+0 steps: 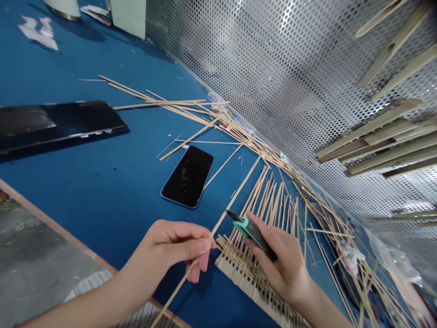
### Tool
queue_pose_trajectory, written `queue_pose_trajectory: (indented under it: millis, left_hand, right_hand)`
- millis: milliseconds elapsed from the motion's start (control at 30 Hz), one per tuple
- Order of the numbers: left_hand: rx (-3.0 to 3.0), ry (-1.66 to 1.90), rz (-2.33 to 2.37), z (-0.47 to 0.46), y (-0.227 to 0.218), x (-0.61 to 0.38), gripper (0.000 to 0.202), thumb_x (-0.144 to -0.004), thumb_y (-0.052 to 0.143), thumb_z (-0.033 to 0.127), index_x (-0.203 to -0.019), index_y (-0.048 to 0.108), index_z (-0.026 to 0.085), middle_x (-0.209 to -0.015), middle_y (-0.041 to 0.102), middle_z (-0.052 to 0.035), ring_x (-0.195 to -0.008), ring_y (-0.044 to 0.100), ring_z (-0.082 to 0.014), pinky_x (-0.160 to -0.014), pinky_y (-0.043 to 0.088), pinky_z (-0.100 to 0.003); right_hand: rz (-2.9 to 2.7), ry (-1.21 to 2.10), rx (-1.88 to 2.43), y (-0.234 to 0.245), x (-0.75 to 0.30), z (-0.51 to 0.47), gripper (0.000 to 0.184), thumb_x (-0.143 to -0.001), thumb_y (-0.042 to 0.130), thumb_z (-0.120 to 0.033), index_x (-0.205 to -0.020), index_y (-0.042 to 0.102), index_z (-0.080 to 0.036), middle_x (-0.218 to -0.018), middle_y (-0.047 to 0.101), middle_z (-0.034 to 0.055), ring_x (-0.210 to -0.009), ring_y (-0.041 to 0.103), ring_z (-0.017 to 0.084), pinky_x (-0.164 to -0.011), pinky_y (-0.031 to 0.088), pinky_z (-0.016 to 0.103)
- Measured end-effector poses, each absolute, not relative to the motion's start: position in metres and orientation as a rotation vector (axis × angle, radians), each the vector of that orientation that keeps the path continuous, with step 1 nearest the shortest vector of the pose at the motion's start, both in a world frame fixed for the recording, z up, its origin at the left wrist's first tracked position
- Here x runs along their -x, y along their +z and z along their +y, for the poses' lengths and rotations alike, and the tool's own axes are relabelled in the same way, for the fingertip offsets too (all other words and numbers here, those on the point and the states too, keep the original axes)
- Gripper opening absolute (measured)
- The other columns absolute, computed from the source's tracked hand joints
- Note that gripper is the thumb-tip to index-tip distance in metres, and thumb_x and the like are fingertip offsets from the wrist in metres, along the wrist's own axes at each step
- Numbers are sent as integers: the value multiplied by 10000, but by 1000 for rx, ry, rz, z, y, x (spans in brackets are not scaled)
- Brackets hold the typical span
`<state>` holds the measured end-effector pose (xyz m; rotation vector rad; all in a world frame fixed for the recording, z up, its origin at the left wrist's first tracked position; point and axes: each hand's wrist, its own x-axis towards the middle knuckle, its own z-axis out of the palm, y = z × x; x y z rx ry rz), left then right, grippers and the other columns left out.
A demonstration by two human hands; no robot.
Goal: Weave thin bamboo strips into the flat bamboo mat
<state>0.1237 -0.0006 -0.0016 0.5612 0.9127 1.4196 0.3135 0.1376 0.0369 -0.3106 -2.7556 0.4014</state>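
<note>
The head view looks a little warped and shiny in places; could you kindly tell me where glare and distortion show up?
In the head view, the perforated metal panel carries bright glare, the black phone shows only a faint reflection, the strips at upper right look stretched by the wide lens, and the right hand shows no obvious blur.

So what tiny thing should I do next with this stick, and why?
Probably touch the knife to the stick, I think: your right hand holds the knife's tip close beside it, and your left hand is gripping that stick.

One left hand (164,255), one right hand (282,266), one utility knife (251,232), one phone (187,176), perhaps a hundred wooden strips (239,193).
</note>
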Motion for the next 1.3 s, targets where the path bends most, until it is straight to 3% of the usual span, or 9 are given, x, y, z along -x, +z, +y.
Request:
queue_pose_trajectory:
  millis: [233, 433, 700, 900, 1300]
  left_hand:
    - [-554, 1427, 904, -2, 0, -123, 295, -834, 611, 235, -558, 651, 138, -479, 557, 28, -464, 511, -63, -539, 404, -174]
    - [-546, 1421, 890, -1, -2, -123, 223, -818, 626, 248, -635, 686, 136, -522, 566, 28, -450, 511, -58, -495, 388, -168]
    - [-582, 1427, 950, -1, 1, -123, 300, -835, 604, 236, -550, 643, 153, -465, 560, 32, -464, 512, -73, -545, 401, -182]
    - [-567, 1448, 933, 0, 3, -123, 310, -821, 616, 234, -521, 634, 158, -457, 551, 37, -457, 505, -69, -522, 391, -172]
    - [-486, 1479, 922, 0, 4, -124, 247, -783, 657, 235, -550, 662, 153, -498, 584, 34, -425, 502, -61, -494, 401, -170]
  right_hand:
    - [-2772, 394, 298, 37, -312, 136, 546, -871, 490, -119, -1394, 344, -174, -762, 661, 37, -595, 577, 154, -522, 427, 294]
    - [-2795, 411, 297, 37, -314, 136, 530, -881, 475, -142, -1393, 344, -174, -775, 664, 37, -590, 577, 148, -511, 420, 287]
    - [-2742, 342, 324, 37, -312, 135, 552, -871, 488, -122, -1398, 334, -183, -761, 655, 24, -616, 591, 153, -544, 451, 290]
    - [-2786, 321, 308, 37, -312, 135, 526, -876, 466, -136, -1387, 351, -177, -706, 611, 14, -552, 529, 146, -501, 407, 285]
    - [-2807, 355, 226, 38, -312, 133, 521, -875, 450, -134, -1386, 350, -157, -702, 609, 11, -566, 538, 148, -509, 395, 287]
